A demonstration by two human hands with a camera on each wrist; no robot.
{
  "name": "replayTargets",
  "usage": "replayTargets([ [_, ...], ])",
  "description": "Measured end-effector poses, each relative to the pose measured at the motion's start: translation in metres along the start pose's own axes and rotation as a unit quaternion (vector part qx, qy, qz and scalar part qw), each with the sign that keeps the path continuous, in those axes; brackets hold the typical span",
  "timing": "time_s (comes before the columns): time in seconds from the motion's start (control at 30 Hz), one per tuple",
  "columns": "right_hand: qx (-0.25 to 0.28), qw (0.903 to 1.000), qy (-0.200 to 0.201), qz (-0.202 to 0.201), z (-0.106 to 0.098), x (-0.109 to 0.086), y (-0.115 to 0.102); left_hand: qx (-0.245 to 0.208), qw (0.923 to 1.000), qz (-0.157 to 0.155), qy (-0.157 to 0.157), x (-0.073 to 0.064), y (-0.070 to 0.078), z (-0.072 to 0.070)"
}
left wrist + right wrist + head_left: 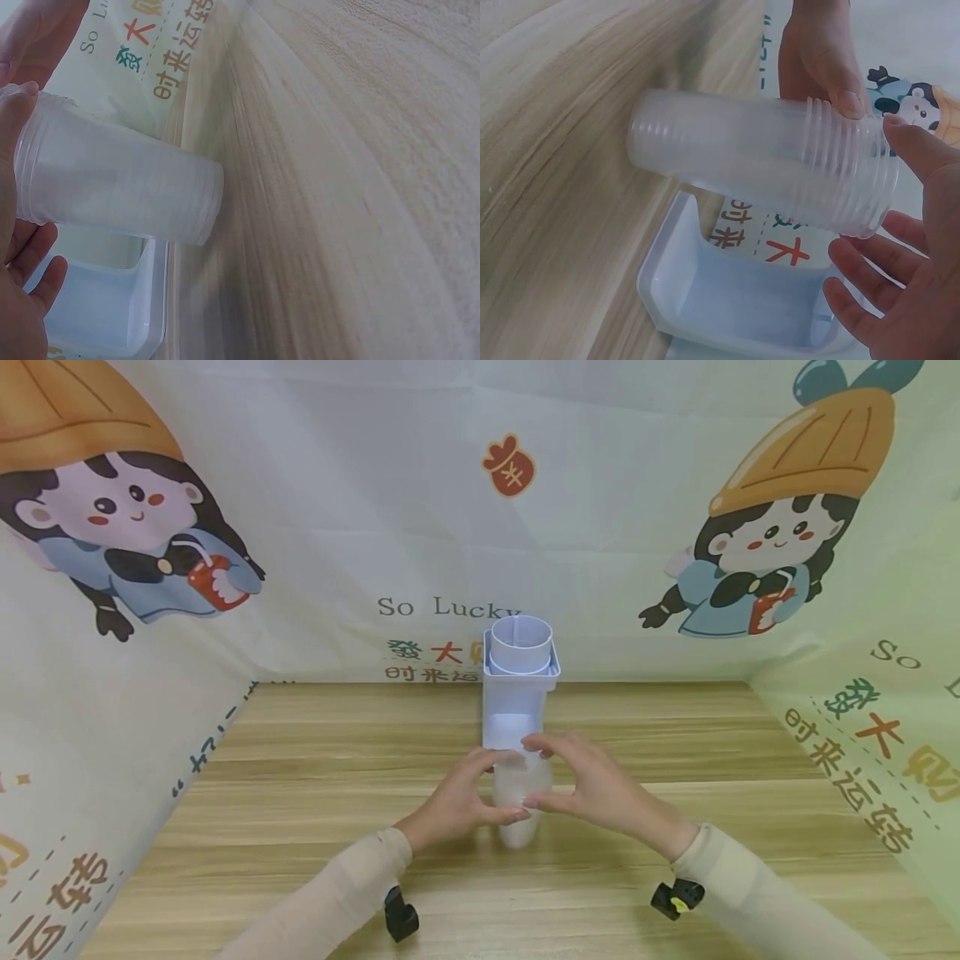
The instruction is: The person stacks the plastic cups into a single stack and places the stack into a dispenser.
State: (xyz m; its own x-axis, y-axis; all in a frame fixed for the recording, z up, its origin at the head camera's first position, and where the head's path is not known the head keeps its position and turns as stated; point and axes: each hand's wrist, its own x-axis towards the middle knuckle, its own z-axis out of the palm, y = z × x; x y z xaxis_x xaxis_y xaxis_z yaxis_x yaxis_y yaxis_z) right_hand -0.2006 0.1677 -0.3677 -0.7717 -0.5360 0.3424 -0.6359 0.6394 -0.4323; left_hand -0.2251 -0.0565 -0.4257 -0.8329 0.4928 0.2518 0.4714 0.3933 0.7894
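Both hands hold a stack of clear plastic cups (519,787) above the wooden table. The left hand (459,795) grips the stack's left side near the rims, thumb towards me. From the other side, the right hand (603,783) grips the rims between thumb and fingers. In the right wrist view, several nested rims show on the cup stack (735,146). Right behind the stack stands a pale blue plastic dispenser (513,710) with a round tube (521,647) on top and an open front. The stack covers its lower part in the head view.
The wood-grain table (360,735) is enclosed by a printed cloth backdrop (337,485) at the back and sides. Each wrist carries a small black camera, such as the left wrist camera (401,916).
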Motion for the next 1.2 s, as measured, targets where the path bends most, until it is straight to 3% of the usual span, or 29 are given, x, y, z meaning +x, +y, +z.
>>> replayTargets([
  [0.37,0.011,0.9994,-0.015,0.028,0.004,-0.002,0.001,-0.004,1.0,-0.002,0.003,-0.001,-0.001,0.0],
  [0.67,0.085,0.9947,-0.006,0.058,0.013,-0.017,0.011,0.002,1.0,0.001,0.002,0.0,-0.001,0.0],
  [0.87,0.096,0.9931,-0.016,0.066,0.027,-0.027,0.021,0.002,1.0,-0.009,-0.004,0.0,-0.003,0.0],
  [1.2,0.124,0.9903,0.03,0.056,0.021,-0.024,0.019,0.005,0.9999,0.01,-0.01,-0.007,-0.016,0.006],
])
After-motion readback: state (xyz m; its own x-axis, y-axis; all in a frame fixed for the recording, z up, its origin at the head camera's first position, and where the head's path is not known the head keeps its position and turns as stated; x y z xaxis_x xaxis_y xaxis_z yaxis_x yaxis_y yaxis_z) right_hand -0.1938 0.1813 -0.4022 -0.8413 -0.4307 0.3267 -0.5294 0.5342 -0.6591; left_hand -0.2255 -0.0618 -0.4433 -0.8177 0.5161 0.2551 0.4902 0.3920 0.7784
